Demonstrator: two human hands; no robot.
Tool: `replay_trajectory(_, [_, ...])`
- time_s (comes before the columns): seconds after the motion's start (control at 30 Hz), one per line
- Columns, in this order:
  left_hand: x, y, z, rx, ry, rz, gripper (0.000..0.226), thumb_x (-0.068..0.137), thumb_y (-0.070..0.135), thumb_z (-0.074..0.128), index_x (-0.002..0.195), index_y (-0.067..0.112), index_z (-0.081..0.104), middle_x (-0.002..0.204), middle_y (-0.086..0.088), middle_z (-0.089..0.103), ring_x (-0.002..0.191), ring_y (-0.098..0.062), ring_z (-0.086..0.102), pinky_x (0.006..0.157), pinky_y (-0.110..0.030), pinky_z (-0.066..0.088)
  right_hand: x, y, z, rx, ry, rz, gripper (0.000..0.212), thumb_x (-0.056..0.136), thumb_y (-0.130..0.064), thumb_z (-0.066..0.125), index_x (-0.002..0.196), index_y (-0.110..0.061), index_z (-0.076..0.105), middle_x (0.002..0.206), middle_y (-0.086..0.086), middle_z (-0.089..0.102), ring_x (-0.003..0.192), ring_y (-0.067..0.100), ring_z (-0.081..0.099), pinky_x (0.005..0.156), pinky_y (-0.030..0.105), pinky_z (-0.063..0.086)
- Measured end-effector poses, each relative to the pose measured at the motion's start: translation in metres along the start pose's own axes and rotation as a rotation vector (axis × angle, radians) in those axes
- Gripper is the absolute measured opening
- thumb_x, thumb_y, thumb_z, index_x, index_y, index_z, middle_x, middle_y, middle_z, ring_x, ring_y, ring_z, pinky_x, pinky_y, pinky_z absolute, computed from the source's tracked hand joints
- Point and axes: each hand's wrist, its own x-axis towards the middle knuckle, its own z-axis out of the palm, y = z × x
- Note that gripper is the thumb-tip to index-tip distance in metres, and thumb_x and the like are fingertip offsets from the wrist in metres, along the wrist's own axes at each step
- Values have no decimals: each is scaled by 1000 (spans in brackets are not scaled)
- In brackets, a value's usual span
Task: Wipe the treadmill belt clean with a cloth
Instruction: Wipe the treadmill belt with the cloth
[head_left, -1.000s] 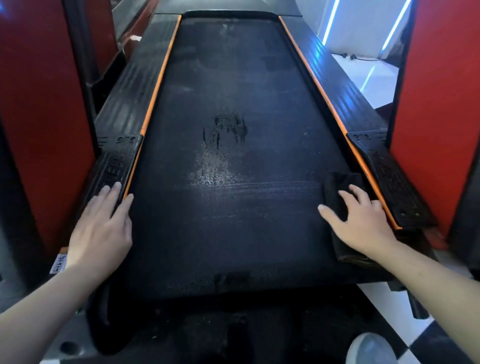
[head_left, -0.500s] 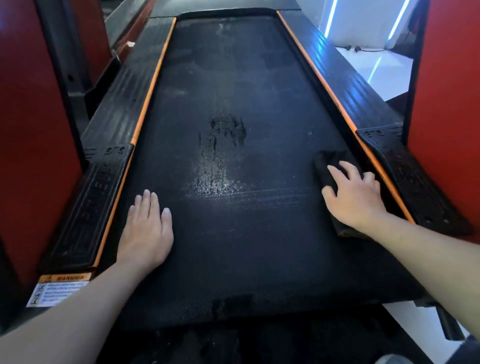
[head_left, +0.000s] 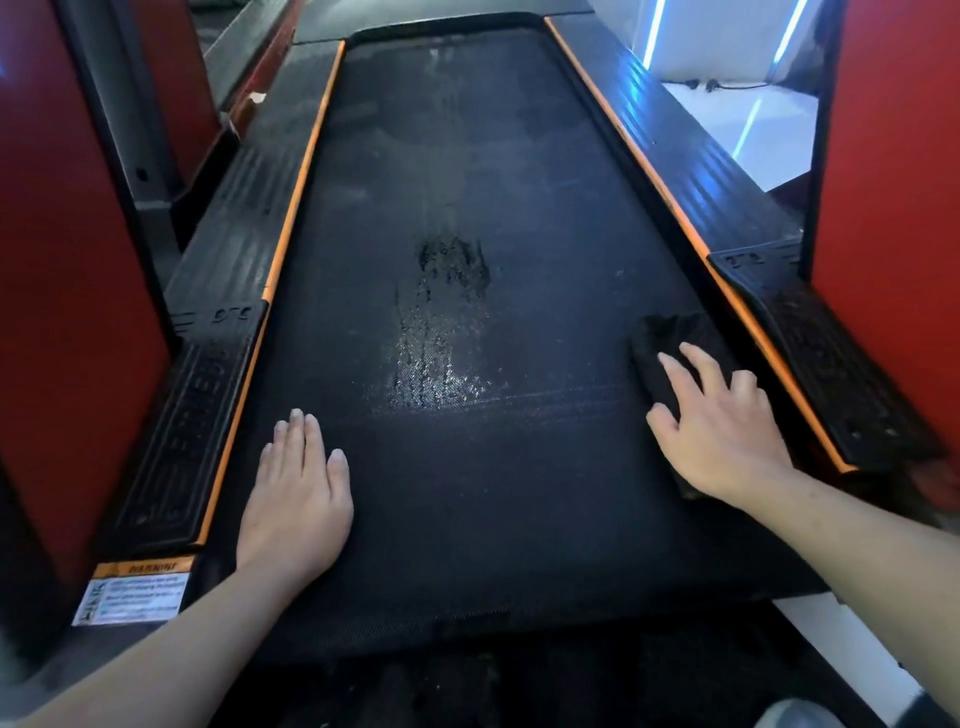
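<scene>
The black treadmill belt runs away from me, with a wet, shiny patch in its middle. A dark folded cloth lies on the belt's right side near the orange edge strip. My right hand lies flat on the cloth with spread, straight fingers, pressing it onto the belt; the hand hides the cloth's near part. My left hand rests flat on the belt at the near left, fingers straight and together, holding nothing.
Black ribbed side rails with orange strips flank the belt. Red uprights stand close on both sides. A warning label sits at the near left corner. White floor shows at far right.
My right hand has slid the cloth forward along the belt's right side. My left hand moved from the left side rail onto the belt. The view has shifted closer.
</scene>
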Motion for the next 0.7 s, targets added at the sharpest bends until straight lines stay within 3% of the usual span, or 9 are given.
replay_trajectory(0.5, [-49,-8,0,8,3,16,63,104,35,18,155,0,8,165,-11,1,152,-20,-2,124,-36,0,-57,10,2,-3,19,5,65,96,-49,32,156,-29,19,165,-1,12,111,30,42,100,41,39])
replay_trajectory(0.7, [-72,-13,5,23,42,31,68,100,39,11,154,-2,14,164,-14,8,152,-23,5,123,-38,5,-80,15,3,15,47,7,65,94,-44,44,154,-24,32,161,3,26,104,32,46,93,42,44])
